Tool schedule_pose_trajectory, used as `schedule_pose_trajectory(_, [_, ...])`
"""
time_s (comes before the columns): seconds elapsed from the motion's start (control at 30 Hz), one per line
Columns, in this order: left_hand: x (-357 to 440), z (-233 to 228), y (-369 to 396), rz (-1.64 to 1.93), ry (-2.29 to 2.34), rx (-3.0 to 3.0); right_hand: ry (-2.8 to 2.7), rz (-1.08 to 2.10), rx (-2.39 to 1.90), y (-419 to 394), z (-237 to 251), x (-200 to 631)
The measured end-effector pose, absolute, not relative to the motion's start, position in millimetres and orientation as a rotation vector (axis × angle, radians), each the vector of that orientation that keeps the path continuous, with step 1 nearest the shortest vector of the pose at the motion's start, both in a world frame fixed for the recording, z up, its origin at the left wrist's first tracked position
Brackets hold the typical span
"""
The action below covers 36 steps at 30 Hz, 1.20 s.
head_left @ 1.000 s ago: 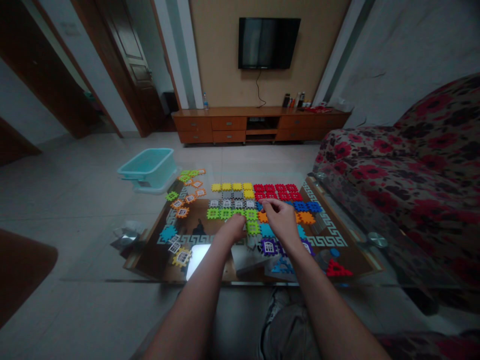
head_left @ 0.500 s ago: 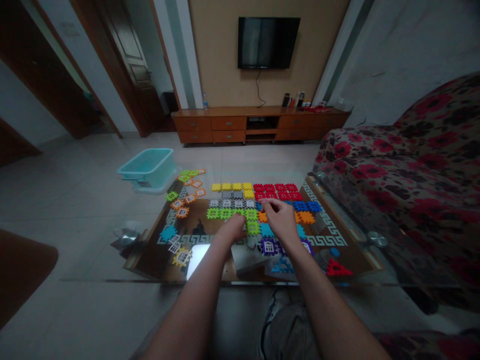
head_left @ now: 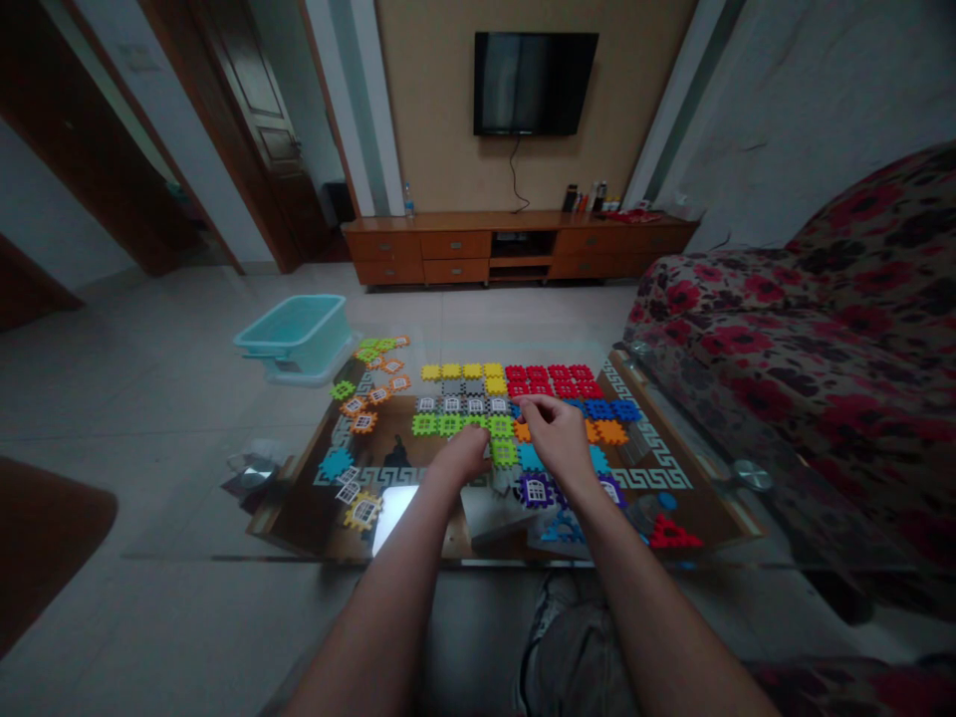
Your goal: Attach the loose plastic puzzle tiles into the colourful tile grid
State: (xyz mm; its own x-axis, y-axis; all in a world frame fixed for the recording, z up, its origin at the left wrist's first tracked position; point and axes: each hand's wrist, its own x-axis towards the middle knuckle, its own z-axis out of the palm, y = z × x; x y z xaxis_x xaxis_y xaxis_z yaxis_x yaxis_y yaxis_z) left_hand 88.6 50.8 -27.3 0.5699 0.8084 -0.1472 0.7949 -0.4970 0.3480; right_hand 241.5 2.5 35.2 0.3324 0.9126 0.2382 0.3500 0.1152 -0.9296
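Dim overall | corners darkened | pale reflection on television (head_left: 536, 84) | sofa (head_left: 754, 289) stretched toward right edge | fine detail soft

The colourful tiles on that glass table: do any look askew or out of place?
Yes: on the left, orange tiles and white window pieces lie scattered at odd angles, unlike the neatly lined-up central green tiles.

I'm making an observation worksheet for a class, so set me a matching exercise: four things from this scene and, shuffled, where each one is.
1. Turquoise bin
2. Red triangle
3. Red square tiles
4. Left hand

A. Just right of the yellow tiles
B. At the green tiles
C. By the table's far left corner
D. At the table's near right

Pairs: 1-C, 2-D, 3-A, 4-B
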Motion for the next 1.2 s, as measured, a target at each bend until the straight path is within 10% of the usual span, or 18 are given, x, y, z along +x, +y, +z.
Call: schedule_pose_trajectory(1.2, [-5, -29, 61, 0.406, 1.742, 2.363, -2.126, 0.433, -1.465, -33, 27, 194])
